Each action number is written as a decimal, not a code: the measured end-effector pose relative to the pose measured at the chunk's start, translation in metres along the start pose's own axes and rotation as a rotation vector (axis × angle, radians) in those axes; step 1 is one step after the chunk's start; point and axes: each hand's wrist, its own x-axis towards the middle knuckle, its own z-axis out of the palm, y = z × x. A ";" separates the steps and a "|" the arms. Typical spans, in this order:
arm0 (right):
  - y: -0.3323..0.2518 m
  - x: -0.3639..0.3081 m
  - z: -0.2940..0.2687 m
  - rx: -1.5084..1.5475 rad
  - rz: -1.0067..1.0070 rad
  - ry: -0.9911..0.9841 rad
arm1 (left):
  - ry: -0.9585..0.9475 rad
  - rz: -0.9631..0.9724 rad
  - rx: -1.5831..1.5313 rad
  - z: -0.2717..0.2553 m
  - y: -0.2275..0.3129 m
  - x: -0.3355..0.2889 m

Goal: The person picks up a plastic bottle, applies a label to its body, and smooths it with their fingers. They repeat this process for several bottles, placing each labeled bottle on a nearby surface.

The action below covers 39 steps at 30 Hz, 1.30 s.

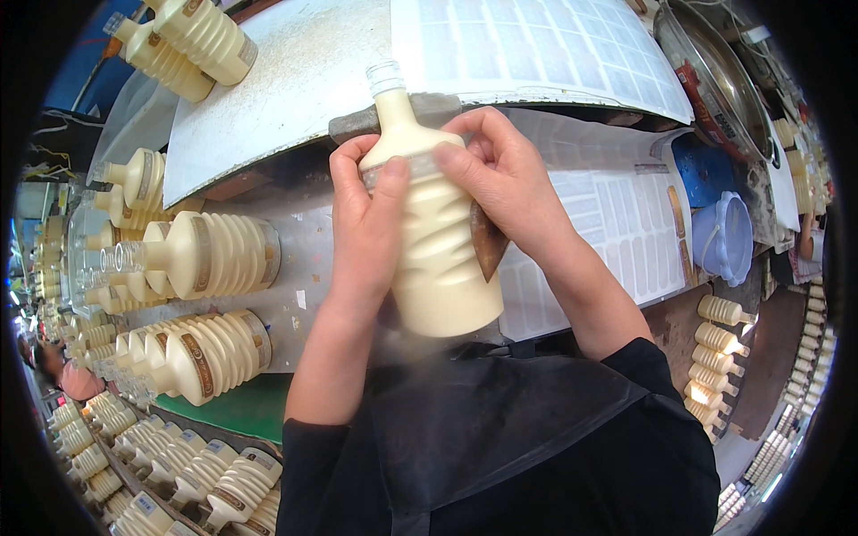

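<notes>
A cream-coloured bottle (447, 290) with a clear threaded neck and a body of slanting ridges lies tilted in front of me, neck pointing away. A thin greyish label band (416, 168) runs across its shoulder. My left hand (368, 201) grips the shoulder's left side, thumb pressed on the band. From the right, my right hand (500, 170) holds the shoulder, its thumb on the band and its fingers curled. A brown pointed flat piece (486, 241) shows between my right hand and the bottle; whether that hand holds it is hidden. Behind the bottle's neck sits a dark grey block (442, 109).
Labelled cream bottles (214, 255) crowd the table's left side; more stand at far left and on the floor. Label sheets (536, 49) cover the raised white board, with further sheets (617, 223) at right. A lilac bucket (724, 239) and a large metal basin (719, 76) are at right.
</notes>
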 end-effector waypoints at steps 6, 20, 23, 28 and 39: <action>0.002 0.001 -0.003 0.092 0.022 -0.012 | 0.001 -0.011 0.000 -0.001 -0.002 0.000; -0.001 -0.046 -0.012 -0.215 -0.208 0.109 | -0.153 -0.120 -0.428 -0.015 -0.018 -0.019; -0.003 -0.047 -0.010 -0.250 -0.207 0.113 | -0.170 -0.130 -0.483 -0.016 -0.019 -0.019; 0.000 -0.038 -0.009 -0.021 -0.099 0.107 | -0.088 -0.158 -0.385 -0.012 -0.007 -0.023; 0.001 -0.027 -0.009 0.156 0.238 0.061 | 0.060 -0.053 0.121 -0.009 0.006 -0.027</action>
